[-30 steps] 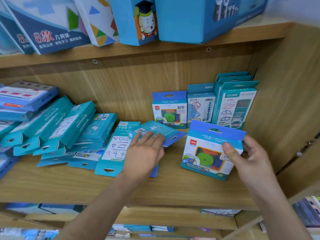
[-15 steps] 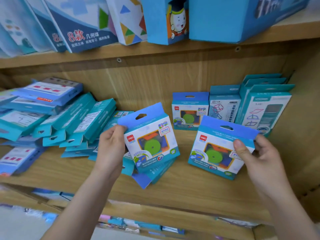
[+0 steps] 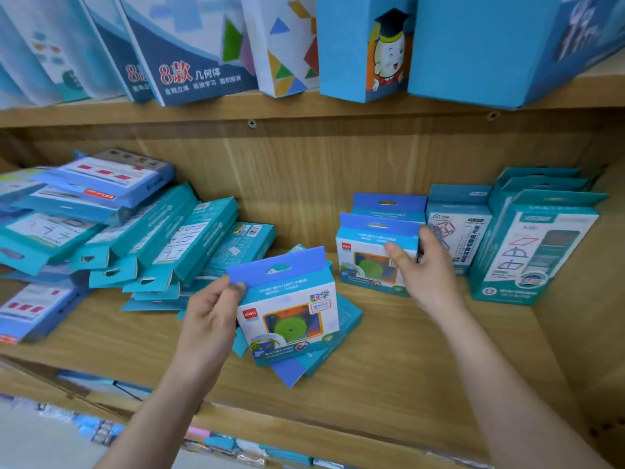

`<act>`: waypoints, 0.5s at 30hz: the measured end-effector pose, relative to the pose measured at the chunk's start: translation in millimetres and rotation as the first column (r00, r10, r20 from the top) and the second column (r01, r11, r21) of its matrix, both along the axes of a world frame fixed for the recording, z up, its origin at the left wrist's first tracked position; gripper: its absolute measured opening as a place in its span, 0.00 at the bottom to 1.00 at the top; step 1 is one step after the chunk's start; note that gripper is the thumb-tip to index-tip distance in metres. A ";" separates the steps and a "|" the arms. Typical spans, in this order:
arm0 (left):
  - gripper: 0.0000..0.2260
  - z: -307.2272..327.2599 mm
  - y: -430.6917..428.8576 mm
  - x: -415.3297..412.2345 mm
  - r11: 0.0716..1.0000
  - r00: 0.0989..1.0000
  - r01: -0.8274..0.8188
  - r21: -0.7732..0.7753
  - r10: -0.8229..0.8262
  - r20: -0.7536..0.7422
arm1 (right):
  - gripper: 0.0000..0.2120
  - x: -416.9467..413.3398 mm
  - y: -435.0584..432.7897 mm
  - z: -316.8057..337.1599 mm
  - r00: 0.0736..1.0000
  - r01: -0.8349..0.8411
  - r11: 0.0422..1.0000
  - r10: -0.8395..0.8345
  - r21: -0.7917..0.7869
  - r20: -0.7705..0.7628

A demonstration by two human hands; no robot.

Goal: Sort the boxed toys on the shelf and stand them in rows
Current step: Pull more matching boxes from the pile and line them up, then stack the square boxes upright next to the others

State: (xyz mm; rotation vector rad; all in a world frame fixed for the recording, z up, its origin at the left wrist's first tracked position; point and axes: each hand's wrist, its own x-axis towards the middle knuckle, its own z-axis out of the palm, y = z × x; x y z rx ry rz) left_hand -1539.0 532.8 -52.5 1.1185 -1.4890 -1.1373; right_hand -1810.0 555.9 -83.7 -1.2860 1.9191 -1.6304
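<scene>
1. At the far left of the wooden shelf (image 3: 389, 377), dark-blue flat boxes (image 3: 105, 179) lie stacked flat on a heap, with another blue box (image 3: 33, 308) lying near the shelf's front edge.
2. Just right of them, a slumped fan of teal boxes (image 3: 162, 245) leans leftward, one overlapping the next, hang tabs pointing toward the front edge.
3. The left hand (image 3: 208, 319) is raised above the shelf's middle, thumb on the front of the hang tab and fingers behind; its grip is closed on a small blue box with a green disc (image 3: 287, 309), held tilted just above two loose flat boxes (image 3: 333, 346) that lie crooked on the board.
4. Right of centre, the right hand (image 3: 424, 269) reaches in palm-down, thumb on the face and fingers round the right edge of a second green-disc box (image 3: 367, 255); its grip clasps that box, which is upright directly in front of a matching blue box (image 3: 389, 203) against the back panel.
5. Beside these stands a box printed with frame shapes (image 3: 460, 228), partly hidden by the right hand.
6. At the far right, tall teal boxes (image 3: 537, 245) stand upright in a row, one behind another, against the side wall.
7. Above, large blue boxes (image 3: 473, 45) lean on the upper shelf.
</scene>
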 end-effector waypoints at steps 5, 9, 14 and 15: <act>0.14 0.0 -2.2 4.3 0.998 0.998 0.062 0.024 -0.063 0.011 | 0.16 -8.4 -7.3 -4.0 0.983 0.061 0.992 -0.041 0.108 -0.179; 0.14 2.2 -1.3 0.8 0.998 1.000 0.026 0.052 -0.025 -0.007 | 0.25 -14.3 -8.5 -0.1 0.918 0.082 0.975 0.007 0.208 -0.396; 0.19 2.8 0.9 -8.9 0.986 0.989 -0.067 0.150 0.086 -0.120 | 0.37 -9.4 -3.7 5.9 0.834 0.235 0.955 -0.103 0.180 -0.543; 0.20 1.8 0.9 -10.1 0.979 0.982 -0.088 0.186 0.117 -0.152 | 0.37 -7.6 -2.0 6.1 0.815 0.262 0.949 -0.120 0.176 -0.567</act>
